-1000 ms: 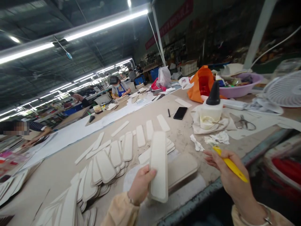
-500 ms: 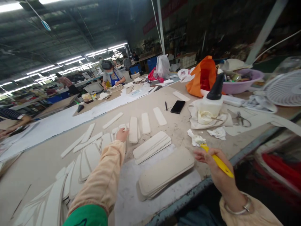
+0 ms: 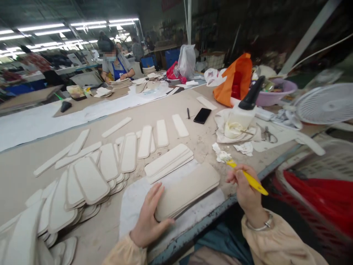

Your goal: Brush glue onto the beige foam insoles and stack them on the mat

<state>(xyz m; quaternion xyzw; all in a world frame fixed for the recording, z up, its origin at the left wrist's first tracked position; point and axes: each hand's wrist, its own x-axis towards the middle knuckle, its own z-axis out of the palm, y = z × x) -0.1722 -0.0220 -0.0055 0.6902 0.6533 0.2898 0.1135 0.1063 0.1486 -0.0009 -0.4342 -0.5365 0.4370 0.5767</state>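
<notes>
My left hand (image 3: 149, 217) lies with fingers spread against the near left end of a stack of beige oblong pads (image 3: 187, 191) at the table's front edge. My right hand (image 3: 244, 187) is closed round a yellow-handled brush (image 3: 248, 177), whose tip points at a crumpled white rag (image 3: 222, 154). A second small stack of pads (image 3: 168, 163) lies just behind the first. Rows of single pads (image 3: 110, 165) fan out over the table to the left.
A white glue bottle with a black nozzle (image 3: 242, 110) stands on cloth at the right, with scissors (image 3: 267, 134), a black phone (image 3: 202, 115), a pen, an orange bag (image 3: 234, 84), a purple basin and a white fan (image 3: 322, 103). Other people work at far tables.
My left hand laid its single pad among the rows farther out, then drew back to the near stack. The right hand kept the brush and shifted slightly left.
</notes>
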